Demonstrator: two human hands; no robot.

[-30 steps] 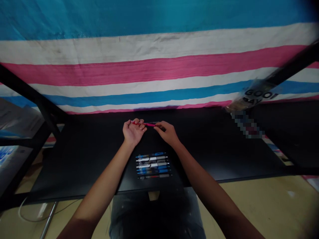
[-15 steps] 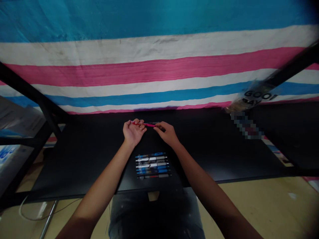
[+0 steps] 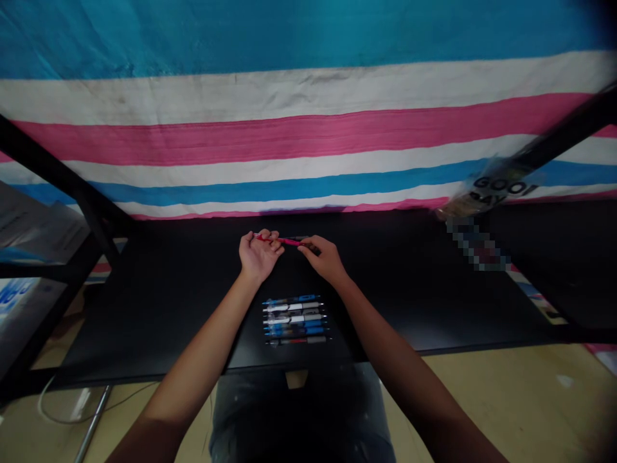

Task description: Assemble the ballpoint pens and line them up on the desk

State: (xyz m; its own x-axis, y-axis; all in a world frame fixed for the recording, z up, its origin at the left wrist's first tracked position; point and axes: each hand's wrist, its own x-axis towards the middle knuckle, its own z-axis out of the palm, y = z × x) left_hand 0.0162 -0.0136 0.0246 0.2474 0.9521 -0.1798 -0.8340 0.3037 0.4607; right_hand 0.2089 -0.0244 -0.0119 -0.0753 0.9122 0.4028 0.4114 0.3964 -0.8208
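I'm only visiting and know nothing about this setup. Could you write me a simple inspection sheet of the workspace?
Surface: black tabletop, with a light sheen near the front.
Things in use: a red pen held up between the hands; a row of pens, blue, white and dark, lying roughly parallel.
Clutter: a printed clear bag at the right; a pixelated patch beside it hides something.
Hands: left hand palm up, fingers curled at the pen; right hand pinching its other end.
Cables: pale cable looping below the tabletop, left.
Surroundings: striped sheet behind.
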